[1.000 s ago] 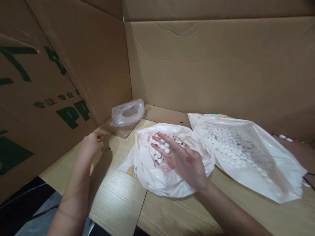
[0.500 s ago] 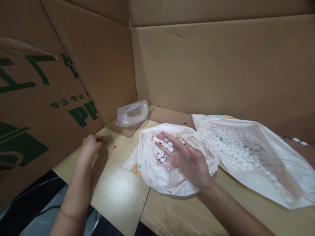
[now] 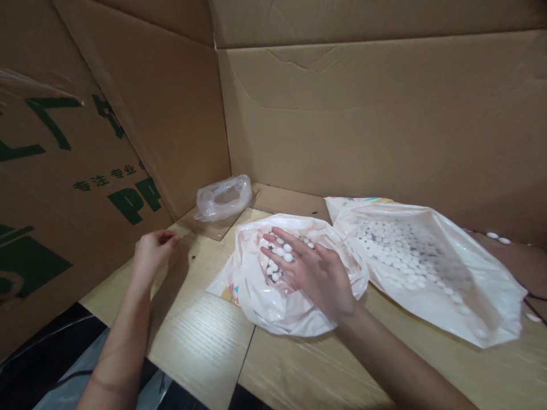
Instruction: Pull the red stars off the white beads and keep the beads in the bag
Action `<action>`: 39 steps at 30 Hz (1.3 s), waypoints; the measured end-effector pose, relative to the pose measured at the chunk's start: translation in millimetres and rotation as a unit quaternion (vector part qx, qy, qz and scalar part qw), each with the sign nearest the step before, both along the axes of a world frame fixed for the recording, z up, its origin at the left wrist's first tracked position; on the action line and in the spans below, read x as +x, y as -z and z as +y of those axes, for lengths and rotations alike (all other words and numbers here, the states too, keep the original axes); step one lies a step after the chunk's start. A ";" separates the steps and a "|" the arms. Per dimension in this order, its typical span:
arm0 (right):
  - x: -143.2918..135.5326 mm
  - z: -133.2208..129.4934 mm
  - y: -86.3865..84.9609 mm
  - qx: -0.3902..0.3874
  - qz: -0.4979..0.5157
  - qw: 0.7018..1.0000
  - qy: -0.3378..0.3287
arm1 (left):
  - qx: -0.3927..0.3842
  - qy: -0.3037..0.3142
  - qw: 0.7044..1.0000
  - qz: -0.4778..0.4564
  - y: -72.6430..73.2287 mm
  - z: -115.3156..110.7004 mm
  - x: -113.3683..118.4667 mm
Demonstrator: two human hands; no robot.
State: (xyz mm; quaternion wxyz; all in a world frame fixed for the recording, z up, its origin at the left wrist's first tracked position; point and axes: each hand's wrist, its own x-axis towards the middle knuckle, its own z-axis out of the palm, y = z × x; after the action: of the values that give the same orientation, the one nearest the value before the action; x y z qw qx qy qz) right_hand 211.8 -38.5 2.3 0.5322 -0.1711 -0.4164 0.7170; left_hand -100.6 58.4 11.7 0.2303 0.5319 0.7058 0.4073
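My left hand (image 3: 154, 253) is low over the table at the left, its thumb and fingers pinched together. What they hold, if anything, is too small to make out. A dark speck (image 3: 194, 257) lies on the wood just right of those fingertips. My right hand (image 3: 314, 276) is above a rumpled white plastic bag (image 3: 280, 313), palm down and fingers apart. White oval pellets (image 3: 273, 270) show in the bag's mouth, mixed with darker bits, partly hidden by the fingers. I cannot tell whether the fingertips touch them.
Another white bag (image 3: 431, 307), full of similar pellets, lies to the right. Loose pellets (image 3: 504, 241) are beyond it. A crumpled clear plastic bag (image 3: 205, 205) sits in the far left corner. Cardboard walls (image 3: 363, 125) enclose the back and left of the wooden table (image 3: 200, 341).
The view has swung slightly right, so everything sits further left. My left hand has moved a little right over the table, and a speck near its fingertips no longer shows. My right hand stays over the bag.
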 end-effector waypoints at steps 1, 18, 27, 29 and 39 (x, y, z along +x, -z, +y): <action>0.3 0.5 0.8 -0.008 0.005 1.000 -0.008 | 0.007 0.013 0.999 -0.039 -1.8 -1.2 4.1; -3.2 5.0 2.6 -0.032 0.023 0.999 -0.013 | -0.029 0.345 0.864 -0.366 -19.3 -39.5 126.4; -3.0 0.1 6.7 -0.007 -0.047 0.999 -0.025 | 0.064 0.349 0.882 -0.310 -6.2 -50.1 130.2; -2.9 -0.7 9.7 0.008 -0.069 0.997 -0.031 | 0.095 0.345 0.894 -0.269 -1.6 -49.4 128.4; -4.9 -0.9 14.9 0.062 -0.076 0.995 -0.035 | 0.044 0.351 0.892 -0.282 1.5 -48.7 128.5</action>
State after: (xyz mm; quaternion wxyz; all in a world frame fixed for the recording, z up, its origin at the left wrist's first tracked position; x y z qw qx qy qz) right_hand 206.9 -39.4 -12.6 0.4832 -0.1772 -0.5049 0.6929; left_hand 27.9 9.7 10.2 0.5240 0.6176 0.3600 0.4631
